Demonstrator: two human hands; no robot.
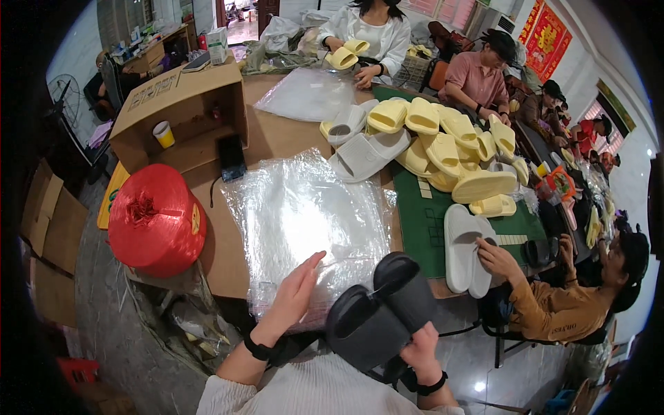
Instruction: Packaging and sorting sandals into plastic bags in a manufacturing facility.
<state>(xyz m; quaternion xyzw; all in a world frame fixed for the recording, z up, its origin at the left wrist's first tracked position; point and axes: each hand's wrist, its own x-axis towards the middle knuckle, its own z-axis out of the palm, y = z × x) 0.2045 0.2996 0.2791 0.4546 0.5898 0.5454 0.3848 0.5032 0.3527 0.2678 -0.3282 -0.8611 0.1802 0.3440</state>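
Right hand [423, 349] is gripping a pair of dark grey slides [380, 311] from underneath, stacked side by side, sitting at about 3 o'clock from the left hand [294, 294]. That hand's flat, fingers spread on the clear plastic bags [304, 207] on the table [273, 135]. Slides look chunky, matte, open-toed.

Plastic bags [308, 214] lie between twine spool [156, 220] and slippers [443, 138].

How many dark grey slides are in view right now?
2. Both dark grey slides are held together as a pair in the right hand, just off the near table edge beside the stack of clear plastic bags. Others may be hidden below the frame.
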